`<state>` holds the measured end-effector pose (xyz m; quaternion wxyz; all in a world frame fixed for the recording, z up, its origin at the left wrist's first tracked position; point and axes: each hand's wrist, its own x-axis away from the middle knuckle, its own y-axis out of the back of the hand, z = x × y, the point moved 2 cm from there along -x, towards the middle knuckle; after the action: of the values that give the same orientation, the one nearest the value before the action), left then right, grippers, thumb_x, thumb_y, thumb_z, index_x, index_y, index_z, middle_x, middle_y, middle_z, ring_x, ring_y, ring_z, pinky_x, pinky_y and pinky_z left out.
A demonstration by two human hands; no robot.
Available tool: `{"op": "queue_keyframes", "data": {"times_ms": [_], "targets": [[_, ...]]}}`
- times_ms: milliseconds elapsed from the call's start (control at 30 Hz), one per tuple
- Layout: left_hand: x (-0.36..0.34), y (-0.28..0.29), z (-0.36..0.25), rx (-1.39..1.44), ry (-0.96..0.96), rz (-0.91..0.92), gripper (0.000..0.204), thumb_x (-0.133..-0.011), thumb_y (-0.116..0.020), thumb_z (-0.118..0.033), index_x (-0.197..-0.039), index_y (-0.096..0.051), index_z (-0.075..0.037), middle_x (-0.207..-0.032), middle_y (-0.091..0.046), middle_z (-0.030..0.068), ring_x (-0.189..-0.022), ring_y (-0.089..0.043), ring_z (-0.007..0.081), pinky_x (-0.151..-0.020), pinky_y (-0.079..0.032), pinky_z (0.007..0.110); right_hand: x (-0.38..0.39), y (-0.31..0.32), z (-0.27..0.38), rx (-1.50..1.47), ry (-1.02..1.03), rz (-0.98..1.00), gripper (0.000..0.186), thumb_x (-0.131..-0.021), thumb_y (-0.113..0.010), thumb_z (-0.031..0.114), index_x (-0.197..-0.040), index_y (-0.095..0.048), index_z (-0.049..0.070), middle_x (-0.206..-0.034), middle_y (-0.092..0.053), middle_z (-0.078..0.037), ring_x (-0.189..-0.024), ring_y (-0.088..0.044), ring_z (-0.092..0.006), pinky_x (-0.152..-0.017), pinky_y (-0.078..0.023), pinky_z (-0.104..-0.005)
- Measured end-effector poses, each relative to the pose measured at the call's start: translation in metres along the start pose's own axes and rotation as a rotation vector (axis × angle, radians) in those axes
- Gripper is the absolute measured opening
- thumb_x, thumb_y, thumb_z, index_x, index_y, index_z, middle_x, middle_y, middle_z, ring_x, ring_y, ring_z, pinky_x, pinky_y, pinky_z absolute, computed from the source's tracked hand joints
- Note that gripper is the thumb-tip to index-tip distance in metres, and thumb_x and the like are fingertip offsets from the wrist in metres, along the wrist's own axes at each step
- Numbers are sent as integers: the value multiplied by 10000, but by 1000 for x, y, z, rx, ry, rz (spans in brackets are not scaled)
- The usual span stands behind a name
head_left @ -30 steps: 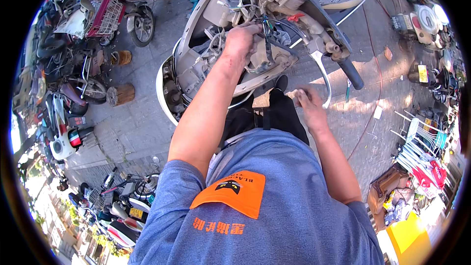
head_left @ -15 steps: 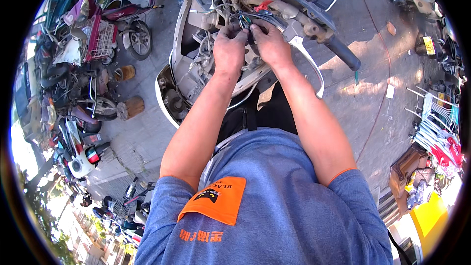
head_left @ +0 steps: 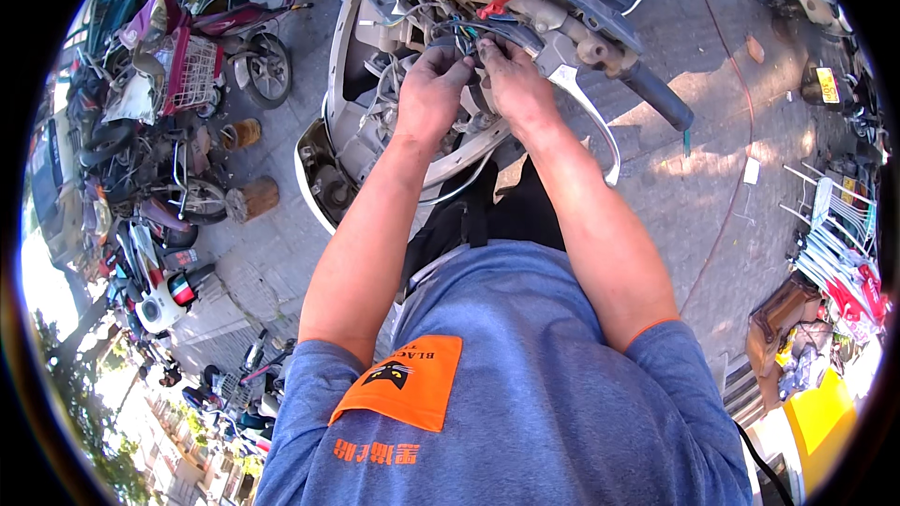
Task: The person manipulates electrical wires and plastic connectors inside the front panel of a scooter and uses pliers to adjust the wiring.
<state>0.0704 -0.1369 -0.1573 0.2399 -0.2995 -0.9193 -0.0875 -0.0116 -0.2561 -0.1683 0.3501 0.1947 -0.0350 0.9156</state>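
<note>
Left hand [head_left: 431,98] and right hand [head_left: 517,89], upper centre: thumbs and fingers appear pinched on thin wires [head_left: 461,33] inside the scooter front [head_left: 378,36]. Step in hand, I judge: fingertip wire handling; next move calls for steady, matched pinches. Brake lever [head_left: 589,111] right of centre; wooden stump [head_left: 253,200] mid-left.

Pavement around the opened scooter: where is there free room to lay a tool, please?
Two free patches: pavement between the silver lever and the red cable; and pavement between the larger log stump and the left forearm. Crowded: around the left hand and right hand, among wires and scooter panels.
</note>
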Motion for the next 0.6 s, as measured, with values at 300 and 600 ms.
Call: {"op": "queue_keyframes", "data": {"times_ms": [300,600], "targets": [[20,-12,-39,-617,-519,-272,273,-960,-772,-144,-1196,-721,-17,-898,-748,122,-768,-685,223,-771,-564,360,5,11,23,-341,-288,176,267,-1127,-600,404,-1103,-665,147,-797,-564,62,-655,-493,-70,-578,-401,-252],[17,10,-60,-1059,-594,-199,274,-959,-774,-316,-1192,-794,-173,-958,-775,116,-864,-745,364,-753,-590,452,16,0,32,-380,-274,68,392,-1131,-561,477,-1190,-660,103,-969,-600,20,-838,-525,-100,-713,-459,-290]]}}
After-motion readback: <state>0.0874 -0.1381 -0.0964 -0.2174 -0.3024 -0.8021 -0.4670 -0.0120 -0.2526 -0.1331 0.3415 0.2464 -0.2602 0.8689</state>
